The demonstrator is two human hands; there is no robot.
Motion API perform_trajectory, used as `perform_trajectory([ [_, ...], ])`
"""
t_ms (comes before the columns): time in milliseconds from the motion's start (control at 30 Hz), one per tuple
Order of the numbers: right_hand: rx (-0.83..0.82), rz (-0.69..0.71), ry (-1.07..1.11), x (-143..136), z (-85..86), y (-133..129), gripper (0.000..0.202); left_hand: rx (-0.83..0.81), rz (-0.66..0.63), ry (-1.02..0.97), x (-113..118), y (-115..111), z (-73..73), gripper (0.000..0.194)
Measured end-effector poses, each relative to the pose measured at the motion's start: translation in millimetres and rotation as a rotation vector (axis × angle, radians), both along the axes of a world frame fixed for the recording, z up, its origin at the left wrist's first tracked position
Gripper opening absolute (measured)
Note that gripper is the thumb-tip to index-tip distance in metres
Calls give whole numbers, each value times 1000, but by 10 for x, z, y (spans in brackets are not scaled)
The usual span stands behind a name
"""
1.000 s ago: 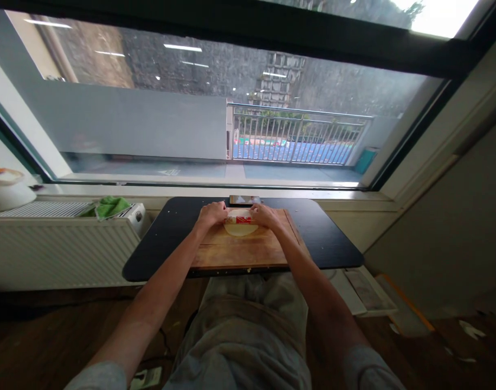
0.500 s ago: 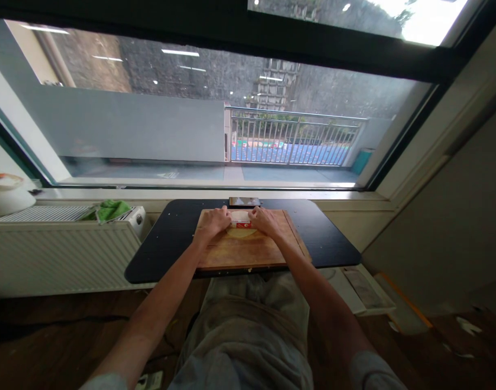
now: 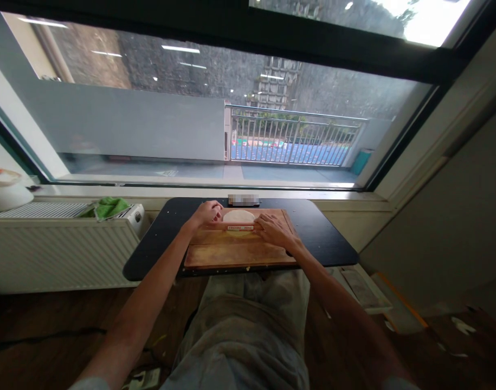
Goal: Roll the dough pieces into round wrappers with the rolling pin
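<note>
A round, pale sheet of dough (image 3: 238, 216) lies on the wooden board (image 3: 239, 254). Across its near part rests a wooden rolling pin (image 3: 240, 228) with a narrow red and white label. My left hand (image 3: 207, 213) is over the pin's left end, its fingers curled beside the dough. At the pin's right end is my right hand (image 3: 272, 228), with bent fingers pressed together over the wood. Both palms hide the ends of the pin.
The board lies on a black table (image 3: 154, 238) below a large window. A small blurred object (image 3: 243, 200) is at the table's far edge. To the left, a green cloth (image 3: 108, 208) lies on a white radiator (image 3: 60, 249). A low white box (image 3: 365, 290) stands at the right.
The pin has come nearer to me and turned, so its label looks narrower and more dough shows beyond it. My hands have moved apart, and the board has shifted slightly left.
</note>
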State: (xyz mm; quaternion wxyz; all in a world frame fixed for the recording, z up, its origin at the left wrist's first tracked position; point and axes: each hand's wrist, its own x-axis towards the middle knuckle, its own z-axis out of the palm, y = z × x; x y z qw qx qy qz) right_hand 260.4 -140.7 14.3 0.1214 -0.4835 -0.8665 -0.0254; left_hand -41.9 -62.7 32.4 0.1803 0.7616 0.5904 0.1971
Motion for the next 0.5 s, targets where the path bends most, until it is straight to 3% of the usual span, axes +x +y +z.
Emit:
perform_trajectory([
  [133,24,-217,66,234,-5,-42,21,39,85,-198,-133,-39,-14,42],
  [233,21,-347,163,325,-44,-51,25,71,43,-289,-71,-121,-82,34],
  [333,31,-430,186,306,-80,-57,29,69,-33,-98,89,-179,-157,35],
  [400,47,-461,161,262,-95,-62,27,56,-14,33,192,-185,-195,45],
  [500,74,-472,129,216,-107,-69,25,22,42,46,298,-149,-225,54],
])
